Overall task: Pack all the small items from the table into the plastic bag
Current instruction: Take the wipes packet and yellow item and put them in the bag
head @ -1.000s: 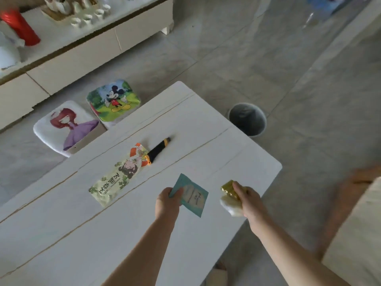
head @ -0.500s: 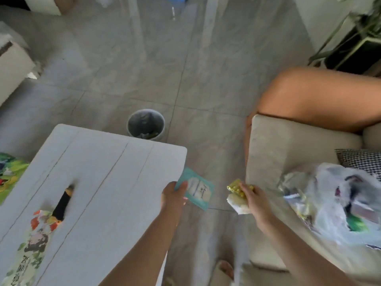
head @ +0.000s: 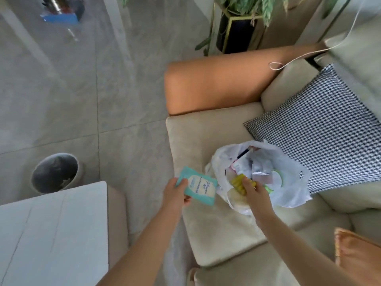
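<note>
Teal packet (head: 199, 186) pinched at its near corner by the left hand (head: 175, 195): thumb lies on the printed face, the other fingers curl under it. The packet is held in the air above the front edge of the sofa seat (head: 206, 230), just left of the plastic bag (head: 288, 190), close to it but whether they touch cannot be told.

Right hand (head: 256, 193): fingers curled around a small yellow ridged item (head: 239, 183) and a pale soft pad (head: 237, 198) beneath it. Both are held at the bag's open mouth, on its left side. Fingertips point into the opening.

Plastic bag: thin, white, see-through, lying crumpled on the sofa seat with its mouth toward the person. Several things already inside show through; they are mixed together and hard to tell apart. A strip of something green shows just beyond the right hand.

Behind the bag, a black-and-white checked cushion (head: 321, 124) leans against the sofa back, its lower edge touching the bag. An orange cushion corner (head: 354, 250) sits at lower right.

White table (head: 51, 234) at lower left, only a corner in view, well apart from the bag. Beyond it on the grey tiled floor (head: 82, 89) stands a round bin (head: 54, 172). A potted plant (head: 237, 23) stands past the sofa's end.
</note>
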The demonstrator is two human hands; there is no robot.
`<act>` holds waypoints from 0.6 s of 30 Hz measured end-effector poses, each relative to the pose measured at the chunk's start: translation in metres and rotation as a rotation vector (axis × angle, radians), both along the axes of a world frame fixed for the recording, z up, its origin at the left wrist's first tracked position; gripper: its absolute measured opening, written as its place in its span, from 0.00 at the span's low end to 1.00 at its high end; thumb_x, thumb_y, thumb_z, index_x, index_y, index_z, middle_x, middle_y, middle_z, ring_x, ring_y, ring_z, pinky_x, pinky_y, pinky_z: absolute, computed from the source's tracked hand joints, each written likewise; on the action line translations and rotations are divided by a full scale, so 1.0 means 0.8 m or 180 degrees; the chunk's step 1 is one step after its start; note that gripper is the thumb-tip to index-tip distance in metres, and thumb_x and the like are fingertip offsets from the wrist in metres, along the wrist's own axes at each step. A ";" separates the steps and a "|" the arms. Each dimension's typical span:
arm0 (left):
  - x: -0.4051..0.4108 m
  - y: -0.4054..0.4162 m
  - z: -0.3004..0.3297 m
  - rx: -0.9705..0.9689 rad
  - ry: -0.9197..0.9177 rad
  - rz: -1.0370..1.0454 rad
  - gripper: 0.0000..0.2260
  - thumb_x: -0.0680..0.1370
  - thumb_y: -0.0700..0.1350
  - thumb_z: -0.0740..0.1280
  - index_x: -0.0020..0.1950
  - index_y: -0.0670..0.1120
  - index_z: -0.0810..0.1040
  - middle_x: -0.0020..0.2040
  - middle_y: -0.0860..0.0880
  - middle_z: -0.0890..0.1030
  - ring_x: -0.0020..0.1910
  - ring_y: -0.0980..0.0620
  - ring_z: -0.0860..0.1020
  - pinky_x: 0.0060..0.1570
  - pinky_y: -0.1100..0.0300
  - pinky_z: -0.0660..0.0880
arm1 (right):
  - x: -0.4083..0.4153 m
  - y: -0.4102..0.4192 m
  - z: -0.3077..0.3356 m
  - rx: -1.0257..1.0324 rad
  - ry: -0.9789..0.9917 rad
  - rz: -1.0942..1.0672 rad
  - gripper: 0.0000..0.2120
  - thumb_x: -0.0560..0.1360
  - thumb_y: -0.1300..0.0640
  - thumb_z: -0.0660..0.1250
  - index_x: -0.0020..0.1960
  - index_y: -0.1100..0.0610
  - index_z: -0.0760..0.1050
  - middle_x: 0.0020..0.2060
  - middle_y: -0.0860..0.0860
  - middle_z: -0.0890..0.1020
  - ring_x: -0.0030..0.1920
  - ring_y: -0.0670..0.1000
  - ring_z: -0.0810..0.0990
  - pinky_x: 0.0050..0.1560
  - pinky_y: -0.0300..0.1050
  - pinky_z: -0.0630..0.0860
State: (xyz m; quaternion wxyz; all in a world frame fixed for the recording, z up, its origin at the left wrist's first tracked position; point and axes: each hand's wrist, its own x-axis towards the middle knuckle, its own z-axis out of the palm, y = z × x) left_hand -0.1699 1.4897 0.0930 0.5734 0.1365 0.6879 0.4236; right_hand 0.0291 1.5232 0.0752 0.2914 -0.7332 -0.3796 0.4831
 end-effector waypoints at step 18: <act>0.185 0.150 -0.061 0.0691 0.3864 -0.3426 0.08 0.77 0.48 0.63 0.41 0.47 0.75 0.42 0.47 0.81 0.42 0.46 0.76 0.36 0.58 0.64 | 0.141 0.111 -0.076 -0.0538 -0.1222 0.1223 0.14 0.75 0.59 0.62 0.60 0.59 0.74 0.51 0.57 0.81 0.43 0.54 0.77 0.38 0.39 0.68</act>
